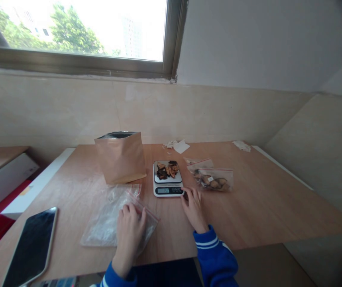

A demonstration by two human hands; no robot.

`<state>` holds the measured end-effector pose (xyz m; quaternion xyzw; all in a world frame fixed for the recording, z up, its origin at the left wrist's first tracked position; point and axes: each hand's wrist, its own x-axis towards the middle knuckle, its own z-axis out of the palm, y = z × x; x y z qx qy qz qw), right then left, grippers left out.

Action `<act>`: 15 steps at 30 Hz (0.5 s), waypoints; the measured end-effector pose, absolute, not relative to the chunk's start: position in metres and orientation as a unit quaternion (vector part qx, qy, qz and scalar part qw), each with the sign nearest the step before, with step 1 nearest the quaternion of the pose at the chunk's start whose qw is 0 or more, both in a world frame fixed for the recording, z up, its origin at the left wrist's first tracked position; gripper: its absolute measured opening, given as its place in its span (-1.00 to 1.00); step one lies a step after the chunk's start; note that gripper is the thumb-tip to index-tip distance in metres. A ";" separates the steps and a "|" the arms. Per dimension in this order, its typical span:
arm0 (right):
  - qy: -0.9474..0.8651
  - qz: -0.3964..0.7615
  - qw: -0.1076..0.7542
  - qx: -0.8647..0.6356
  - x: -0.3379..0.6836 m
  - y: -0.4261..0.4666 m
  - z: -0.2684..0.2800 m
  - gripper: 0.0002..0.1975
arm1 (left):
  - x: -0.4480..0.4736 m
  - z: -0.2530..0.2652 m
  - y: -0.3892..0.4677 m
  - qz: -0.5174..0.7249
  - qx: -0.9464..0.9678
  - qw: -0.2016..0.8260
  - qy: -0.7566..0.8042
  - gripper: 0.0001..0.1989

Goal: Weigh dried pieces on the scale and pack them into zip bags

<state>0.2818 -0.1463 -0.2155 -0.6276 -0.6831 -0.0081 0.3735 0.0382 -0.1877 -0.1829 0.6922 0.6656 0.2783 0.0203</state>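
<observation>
Plastic, thin and clear, the bag (pixel 151 224) lies in front of the scale (pixel 163 191), to its left. It should feel light, soft and slippery; pinch the red edge. That mouth faces the scale; its long axis is partly hidden. The left hand (pixel 130 228) curls over it, pinch unclear. The right hand (pixel 193 206), loosely bent, touches the scale.

The bare right hand (pixel 194 208) reaches to the near right corner of the white rectangular digital kitchen scale (pixel 159 191), palm down, index fingertip at its front panel, thumb just below. Its wrist leaves a blue fabric sleeve (pixel 217 261) with 2 white cuff stripes. The bare left hand (pixel 130 225) sits apart, nearer and left of the scale, knuckles up, fingers bent; its grip is unclear.
</observation>
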 end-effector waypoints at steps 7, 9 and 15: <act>-0.657 -0.040 0.350 -0.667 0.297 -0.153 -0.213 -0.79 | 0.054 -0.176 -0.186 0.093 0.686 -0.076 0.717 -0.61; -0.649 -0.054 0.352 -0.672 0.297 -0.151 -0.210 -0.79 | 0.055 -0.171 -0.186 0.074 0.684 -0.069 0.723 -0.60; -0.657 -0.030 0.389 -0.645 0.285 -0.150 -0.193 -0.78 | 0.059 -0.158 -0.182 0.049 0.669 -0.025 0.741 -0.64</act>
